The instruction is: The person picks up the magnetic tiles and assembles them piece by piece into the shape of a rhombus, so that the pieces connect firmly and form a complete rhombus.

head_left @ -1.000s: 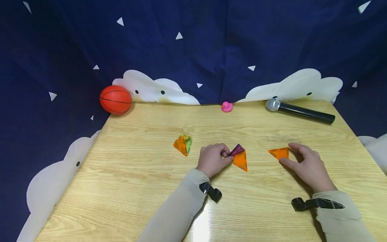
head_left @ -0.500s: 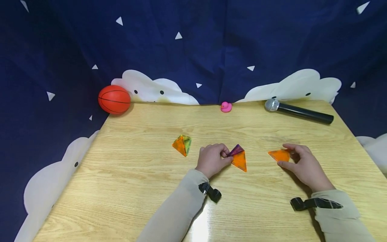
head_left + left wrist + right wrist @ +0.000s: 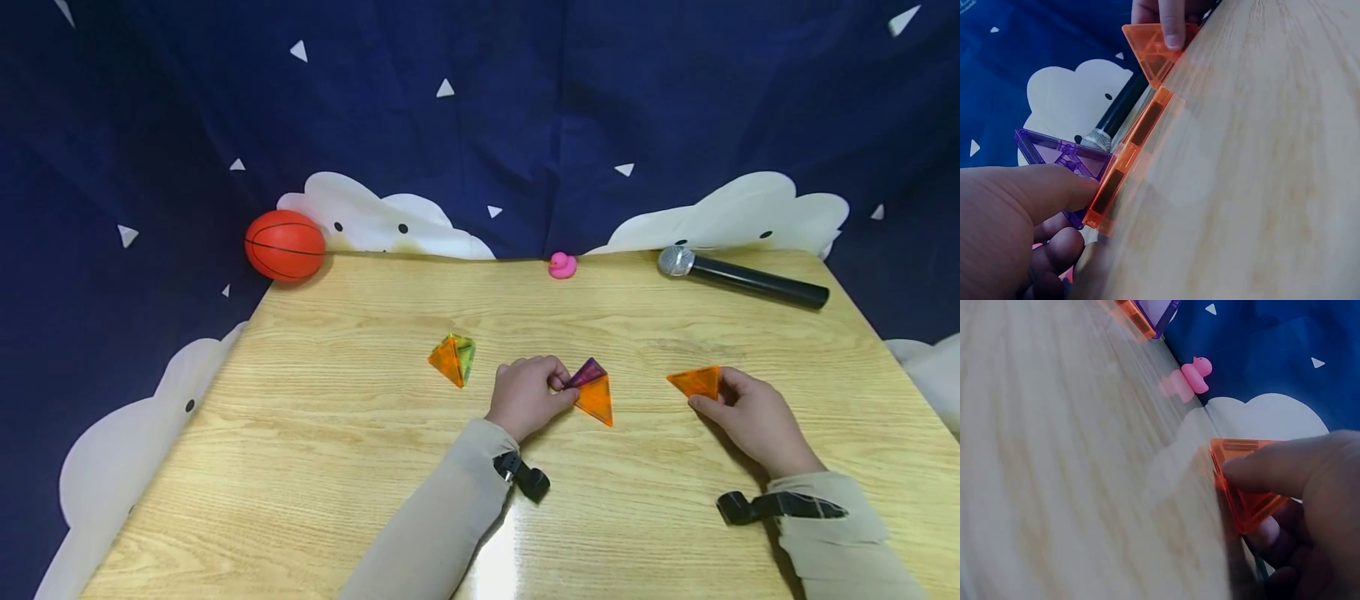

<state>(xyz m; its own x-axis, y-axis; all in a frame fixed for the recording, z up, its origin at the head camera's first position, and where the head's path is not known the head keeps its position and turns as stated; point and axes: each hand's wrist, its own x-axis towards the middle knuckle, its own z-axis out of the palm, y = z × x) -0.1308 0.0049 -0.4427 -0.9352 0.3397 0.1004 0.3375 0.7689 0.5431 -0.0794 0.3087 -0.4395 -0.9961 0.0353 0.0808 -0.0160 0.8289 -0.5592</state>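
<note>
I have the left hand closed in a pinch grip on a purple tile, a translucent plastic triangle with a ribbed frame, over the middle of the counter. It meets a glossy orange tile at an angle along one edge; my left wrist view shows dark bars set into that orange rim. Towards the counter's right edge, the right hand grips a second orange triangle between thumb and fingers, tilted up; I can't tell whether it touches the wood-grained top. Left of both hands sits a small orange and yellow-green pyramid. Along the far edge I see a red ball with black seam lines at the left corner, a smooth pink duck, and a black microphone with a silvery mesh head near the right corner.
</note>
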